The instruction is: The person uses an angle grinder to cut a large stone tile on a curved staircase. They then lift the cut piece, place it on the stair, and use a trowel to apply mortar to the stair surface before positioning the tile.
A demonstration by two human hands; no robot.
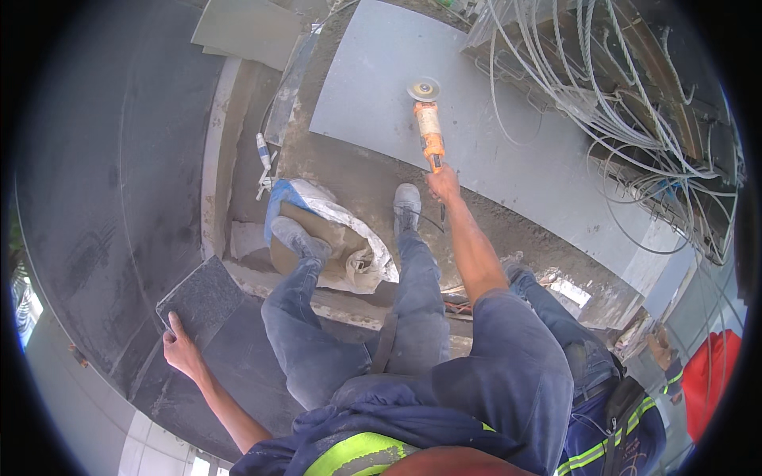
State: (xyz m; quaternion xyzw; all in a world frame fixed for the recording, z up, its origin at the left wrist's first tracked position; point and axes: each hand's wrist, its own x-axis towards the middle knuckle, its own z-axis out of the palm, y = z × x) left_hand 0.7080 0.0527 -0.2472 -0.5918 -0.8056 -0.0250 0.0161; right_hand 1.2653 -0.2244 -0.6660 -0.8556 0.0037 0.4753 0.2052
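Observation:
My left hand (182, 351), at the lower left, grips the near edge of a dark speckled stone tile (208, 297). The tile lies on or just over a wide dark slab surface; contact beneath it cannot be made out. Out in front, my right hand (442, 182) is closed round the rear end of an orange angle grinder (429, 135). Its round cutting disc (424, 89) points away from me, above a large pale grey sheet (357, 87). Whether the disc spins cannot be told.
Loose cables (627, 127) hang at the upper right. A white sack (373, 250) lies by my left foot, and a blue-and-white tube (263, 151) lies beyond it. Dark slabs (95, 198) fill the left. A co-worker (607, 424) is close on my right; red cloth (712, 381) shows farther right.

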